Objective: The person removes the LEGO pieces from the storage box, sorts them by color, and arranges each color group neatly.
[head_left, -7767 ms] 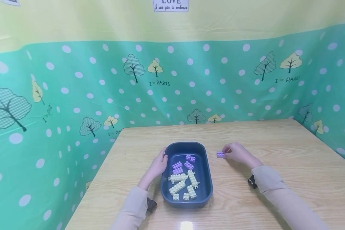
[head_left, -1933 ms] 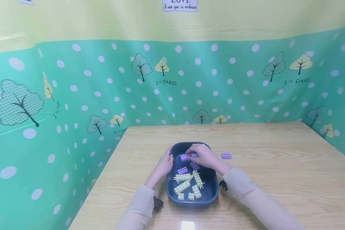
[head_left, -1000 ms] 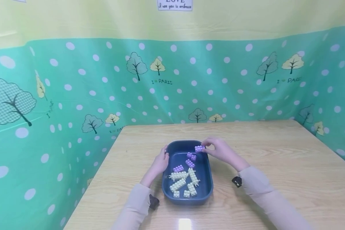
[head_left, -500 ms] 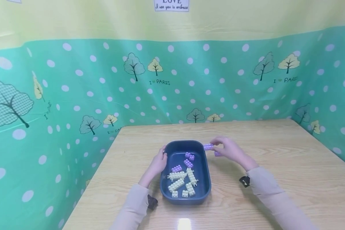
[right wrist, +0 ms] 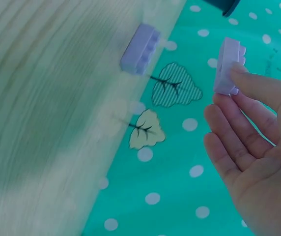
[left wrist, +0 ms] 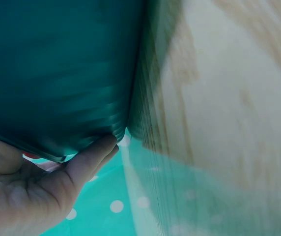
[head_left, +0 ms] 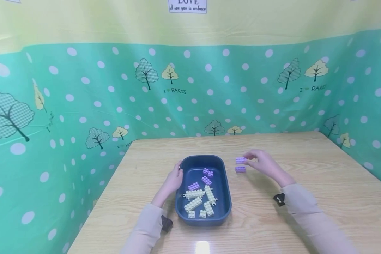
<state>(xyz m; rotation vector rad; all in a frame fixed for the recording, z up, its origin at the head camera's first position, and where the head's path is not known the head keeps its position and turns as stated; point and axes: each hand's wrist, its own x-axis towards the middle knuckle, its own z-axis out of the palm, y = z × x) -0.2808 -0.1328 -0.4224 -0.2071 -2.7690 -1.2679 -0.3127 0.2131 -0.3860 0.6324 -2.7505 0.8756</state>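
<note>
My right hand [head_left: 264,165] pinches a purple building brick [head_left: 240,160] between thumb and fingertips, right of the dark blue bin [head_left: 204,223]. In the right wrist view this held brick [right wrist: 226,64] is off the table, studs facing right. A second purple brick [head_left: 240,169] lies on the table just in front of it. My left hand [head_left: 173,180] grips the bin's left side near the far corner; in the left wrist view its thumb [left wrist: 94,157] lies along the outer wall. Inside the bin are several purple bricks [head_left: 193,186] and several cream bricks [head_left: 193,204], some with small side clips.
The wooden table [head_left: 304,183] stretches to the right of the bin and behind it. A green dotted curtain [head_left: 184,116] with printed trees hangs at the table's back and sides. Both wrists carry a small black device [head_left: 166,223].
Earlier, the right hand put one purple brick on the table. It then took another from the bin and carried it rightward over the rim to beside the first. The left hand keeps its grip.
</note>
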